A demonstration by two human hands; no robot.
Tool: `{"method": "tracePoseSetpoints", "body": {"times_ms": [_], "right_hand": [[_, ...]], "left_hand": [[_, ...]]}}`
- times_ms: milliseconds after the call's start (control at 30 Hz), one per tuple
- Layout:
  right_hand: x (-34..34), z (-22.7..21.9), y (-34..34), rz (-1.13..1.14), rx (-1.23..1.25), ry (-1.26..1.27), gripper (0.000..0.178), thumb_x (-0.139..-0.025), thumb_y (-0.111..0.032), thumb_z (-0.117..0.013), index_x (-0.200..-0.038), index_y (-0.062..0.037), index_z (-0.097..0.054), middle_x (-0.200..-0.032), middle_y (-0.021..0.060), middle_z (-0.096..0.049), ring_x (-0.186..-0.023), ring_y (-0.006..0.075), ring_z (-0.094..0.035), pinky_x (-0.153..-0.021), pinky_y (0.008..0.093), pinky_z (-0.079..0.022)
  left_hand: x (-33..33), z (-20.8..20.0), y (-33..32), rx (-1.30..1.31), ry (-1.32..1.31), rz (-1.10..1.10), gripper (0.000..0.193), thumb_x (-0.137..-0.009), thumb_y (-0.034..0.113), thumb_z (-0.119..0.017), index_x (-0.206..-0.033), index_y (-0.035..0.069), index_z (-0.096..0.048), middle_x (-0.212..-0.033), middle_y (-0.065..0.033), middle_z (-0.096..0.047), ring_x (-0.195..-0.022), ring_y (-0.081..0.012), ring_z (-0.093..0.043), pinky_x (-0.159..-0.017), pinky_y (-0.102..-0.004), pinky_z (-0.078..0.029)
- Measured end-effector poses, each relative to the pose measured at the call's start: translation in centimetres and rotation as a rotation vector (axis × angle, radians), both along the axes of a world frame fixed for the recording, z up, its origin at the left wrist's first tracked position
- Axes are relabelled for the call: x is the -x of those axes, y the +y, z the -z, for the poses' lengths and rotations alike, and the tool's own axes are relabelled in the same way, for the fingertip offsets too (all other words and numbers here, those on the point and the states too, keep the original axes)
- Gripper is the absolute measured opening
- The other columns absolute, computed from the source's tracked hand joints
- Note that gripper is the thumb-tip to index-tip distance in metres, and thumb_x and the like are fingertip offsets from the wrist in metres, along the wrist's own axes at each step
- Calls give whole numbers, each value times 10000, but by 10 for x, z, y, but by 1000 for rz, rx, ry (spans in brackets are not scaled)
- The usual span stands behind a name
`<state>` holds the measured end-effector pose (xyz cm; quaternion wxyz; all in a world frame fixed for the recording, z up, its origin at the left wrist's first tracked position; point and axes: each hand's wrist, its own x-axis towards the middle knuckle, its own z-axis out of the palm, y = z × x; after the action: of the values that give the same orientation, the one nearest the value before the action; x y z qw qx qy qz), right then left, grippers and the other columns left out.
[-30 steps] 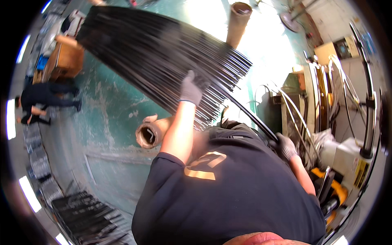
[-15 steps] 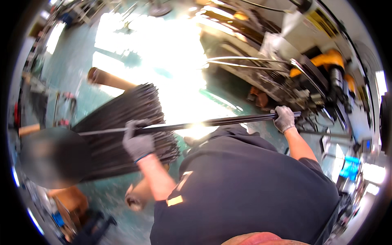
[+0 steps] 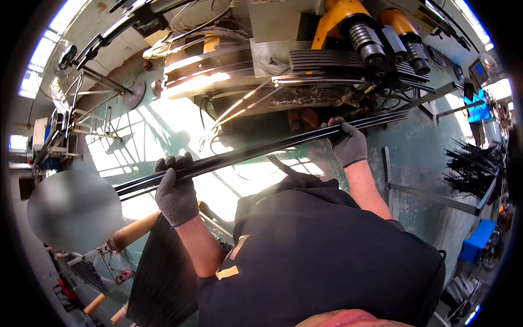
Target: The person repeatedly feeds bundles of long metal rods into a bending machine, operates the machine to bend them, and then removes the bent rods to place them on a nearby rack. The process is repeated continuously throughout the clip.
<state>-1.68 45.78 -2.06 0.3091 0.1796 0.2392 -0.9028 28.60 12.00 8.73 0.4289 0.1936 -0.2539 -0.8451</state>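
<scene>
Several long, thin black rods [image 3: 256, 152] are held in a bundle slanting across in front of my body, higher at the right end. My left hand [image 3: 178, 189], in a grey knit glove, is closed around the bundle near its left end. My right hand [image 3: 350, 146], also gloved, grips the rods farther along, and their right ends spread slightly beyond it. Part of the left end is hidden behind a round blurred patch. At the lower left, below my left forearm, lies a large stack of dark rods [image 3: 160, 272].
A machine with orange cylinders [image 3: 338, 19] and coiled springs stands ahead, dark bars [image 3: 321, 59] lying on it. A brown tube [image 3: 136, 230] is at the left. To the right are a metal frame [image 3: 433, 197], a pile of black rods [image 3: 473, 166] and a blue box [image 3: 478, 241].
My body has turned right, away from the large rod stack and toward the machine. The bundle has come along in both hands, lifted off the stack it was over.
</scene>
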Motion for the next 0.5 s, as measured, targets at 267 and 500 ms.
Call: {"method": "tracePoseSetpoints", "body": {"times_ms": [267,500], "right_hand": [[108,-31,67,417,-379,112,137,-994,-90,-641,-1088,9,-659,-1020,116,-718,-991,265,-693,-942,413,-573],[168,-53,86,683,-389,80,200,-987,-124,-676,-1162,-28,-694,-1087,104,-743,-971,264,-701,-917,380,-573]], "left_hand": [[65,-22,-122,305,150,167,268,-1000,100,-558,-1214,-59,-586,-1098,-148,-639,-1119,-314,-617,-1165,-535,-409],[106,21,-201,17,15,169,265,-1067,182,-545,-1106,-66,-630,-1055,-178,-684,-1065,-330,-654,-1010,-446,-533]]}}
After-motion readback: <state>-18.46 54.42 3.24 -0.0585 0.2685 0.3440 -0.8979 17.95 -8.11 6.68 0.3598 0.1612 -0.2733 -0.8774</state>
